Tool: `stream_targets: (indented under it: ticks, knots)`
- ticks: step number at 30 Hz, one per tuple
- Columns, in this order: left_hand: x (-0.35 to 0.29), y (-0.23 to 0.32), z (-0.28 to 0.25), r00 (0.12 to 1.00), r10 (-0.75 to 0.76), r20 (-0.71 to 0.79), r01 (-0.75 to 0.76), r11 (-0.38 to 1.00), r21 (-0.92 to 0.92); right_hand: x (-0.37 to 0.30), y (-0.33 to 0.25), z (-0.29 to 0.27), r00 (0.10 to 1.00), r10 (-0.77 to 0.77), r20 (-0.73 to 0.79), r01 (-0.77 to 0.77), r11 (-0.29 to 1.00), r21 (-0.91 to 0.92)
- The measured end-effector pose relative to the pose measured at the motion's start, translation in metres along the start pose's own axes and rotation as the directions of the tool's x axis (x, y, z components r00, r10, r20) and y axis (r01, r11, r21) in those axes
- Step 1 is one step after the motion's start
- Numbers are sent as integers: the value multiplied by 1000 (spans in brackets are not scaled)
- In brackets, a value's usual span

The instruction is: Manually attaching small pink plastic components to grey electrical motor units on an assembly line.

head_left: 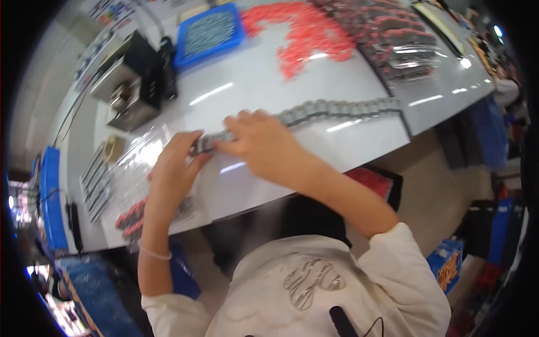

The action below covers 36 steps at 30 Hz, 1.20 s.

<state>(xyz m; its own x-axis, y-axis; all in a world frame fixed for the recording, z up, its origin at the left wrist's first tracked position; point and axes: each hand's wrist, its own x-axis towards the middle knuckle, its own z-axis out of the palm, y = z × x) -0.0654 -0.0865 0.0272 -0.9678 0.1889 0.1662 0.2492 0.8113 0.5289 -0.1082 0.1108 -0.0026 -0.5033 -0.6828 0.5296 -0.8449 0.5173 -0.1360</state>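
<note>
A long, slightly wavy row of small grey pieces lies across the white table, running from its right edge to my hands. My left hand pinches the dark grey left end of this row between thumb and fingers. Just right of it, my right hand is closed over the row, its fingers on the far side and its thumb reaching toward the left hand. The part of the row under the right hand is hidden. The exact kind of the grey pieces cannot be made out.
Beyond the hands stand a blue tray of small metal-coloured parts and a spread of pink-red pieces. Clear-bagged grey and pink items are heaped far right. A dark boxy device stands left; a clear plastic bag lies beside my left forearm.
</note>
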Motion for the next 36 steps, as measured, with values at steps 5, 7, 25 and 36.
stream_targets:
  ticks: [5, 7, 25, 36]
  knots:
    - [-7, -10, -11, 997, -70, 44, 77, 980, -186, -4, 3, -2, 1000, -12, -13, 12, 1000, 18]
    - [-13, -4, -13, 988, -151, 15, 150, 959, -239, -4, 3, 1, 999, -11, -41, 12, 1000, 26]
    - [-85, 66, 57, 928, -313, -202, -136, 222, -966, -39, -38, -48, 917, 363, 164, -231, 150, 961]
    - [-93, 67, 65, 914, -288, -286, -201, 292, -935, -40, -48, -36, 971, 234, -59, -60, 471, 880]
